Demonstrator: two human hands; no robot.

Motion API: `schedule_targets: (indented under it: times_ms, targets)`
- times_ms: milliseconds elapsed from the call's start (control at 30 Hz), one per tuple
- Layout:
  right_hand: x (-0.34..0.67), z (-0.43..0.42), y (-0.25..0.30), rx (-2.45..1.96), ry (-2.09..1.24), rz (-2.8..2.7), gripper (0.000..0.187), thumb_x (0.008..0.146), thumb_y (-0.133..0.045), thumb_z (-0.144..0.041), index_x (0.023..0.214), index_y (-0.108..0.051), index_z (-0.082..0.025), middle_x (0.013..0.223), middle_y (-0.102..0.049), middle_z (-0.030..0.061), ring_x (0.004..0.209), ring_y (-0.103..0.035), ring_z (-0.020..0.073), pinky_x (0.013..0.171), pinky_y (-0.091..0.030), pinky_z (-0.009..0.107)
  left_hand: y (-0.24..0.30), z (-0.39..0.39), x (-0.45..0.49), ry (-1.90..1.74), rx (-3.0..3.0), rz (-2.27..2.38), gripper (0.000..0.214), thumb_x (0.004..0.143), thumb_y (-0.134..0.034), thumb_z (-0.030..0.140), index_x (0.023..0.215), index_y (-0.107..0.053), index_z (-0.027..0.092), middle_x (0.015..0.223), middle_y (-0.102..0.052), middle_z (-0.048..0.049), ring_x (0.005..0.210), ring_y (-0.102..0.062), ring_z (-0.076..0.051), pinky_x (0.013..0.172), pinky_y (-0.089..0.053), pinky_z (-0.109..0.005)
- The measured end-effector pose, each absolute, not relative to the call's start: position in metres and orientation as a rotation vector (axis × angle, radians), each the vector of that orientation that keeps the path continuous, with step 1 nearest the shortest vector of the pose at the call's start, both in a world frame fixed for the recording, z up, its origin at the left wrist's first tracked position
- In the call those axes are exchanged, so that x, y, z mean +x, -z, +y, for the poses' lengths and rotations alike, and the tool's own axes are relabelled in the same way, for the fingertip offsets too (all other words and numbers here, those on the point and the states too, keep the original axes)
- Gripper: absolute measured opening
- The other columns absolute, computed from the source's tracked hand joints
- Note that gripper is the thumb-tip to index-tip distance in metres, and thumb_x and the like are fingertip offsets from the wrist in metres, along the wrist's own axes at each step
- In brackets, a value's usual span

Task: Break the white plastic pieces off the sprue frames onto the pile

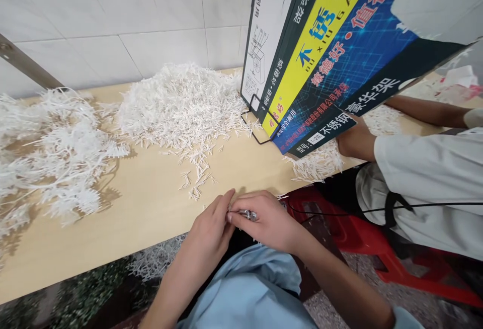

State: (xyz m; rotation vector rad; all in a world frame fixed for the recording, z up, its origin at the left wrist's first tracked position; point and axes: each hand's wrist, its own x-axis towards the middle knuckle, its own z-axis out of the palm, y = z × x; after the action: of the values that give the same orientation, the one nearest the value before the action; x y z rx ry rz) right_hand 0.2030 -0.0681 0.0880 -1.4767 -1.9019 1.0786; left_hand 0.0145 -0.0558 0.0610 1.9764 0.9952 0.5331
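Both my hands meet at the table's front edge, above my lap. My right hand (267, 218) is closed around a small, shiny silvery tool (249, 215); most of it is hidden by the fingers, so its kind does not show. Fingertips of my left hand (213, 226) are pressed together at the tip of that tool, and whatever they pinch is too small or covered. Just beyond the hands, short white plastic bits (196, 183) lie scattered. They spread from a large heap of the same white pieces (184, 100) by the tiled wall.
Uncut-looking white plastic sprigs (71, 158) lie on the left of the wooden table (151, 203). A printed cardboard box (317, 62) stands upright in a black wire holder (264, 140). Right of it a person's arm (354, 138) reaches over more bits. A red stool (411, 263) stands below.
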Motion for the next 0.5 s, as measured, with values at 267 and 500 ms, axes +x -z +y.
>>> schedule_targets:
  times_ms: [267,500]
  targets:
    - [0.203,-0.075,-0.094,-1.503,-0.854,-2.06,0.024,0.097,-0.07,-0.029,0.077,-0.075,-0.018,0.077,-0.076,0.0033,0.073,-0.065,0.0149,0.07,-0.039,0.025,-0.062,-0.06,0.009,-0.422,1.922,0.977,0.021,0.106,-0.04,0.018,0.117,-0.057,0.024,0.105,-0.074,-0.0053,0.088,-0.071,-0.019,0.077,-0.052,-0.027]
    - [0.213,-0.073,-0.103,-1.372,-1.017,-2.155,0.022,0.098,-0.068,-0.029,0.084,-0.079,-0.017,0.075,-0.076,0.0033,0.07,-0.064,0.0136,0.067,-0.037,0.024,-0.065,-0.066,0.002,-0.164,2.084,0.984,0.027,0.11,-0.032,0.029,0.093,-0.052,0.022,0.084,-0.068,-0.0033,0.066,-0.062,-0.019,0.063,-0.04,-0.028]
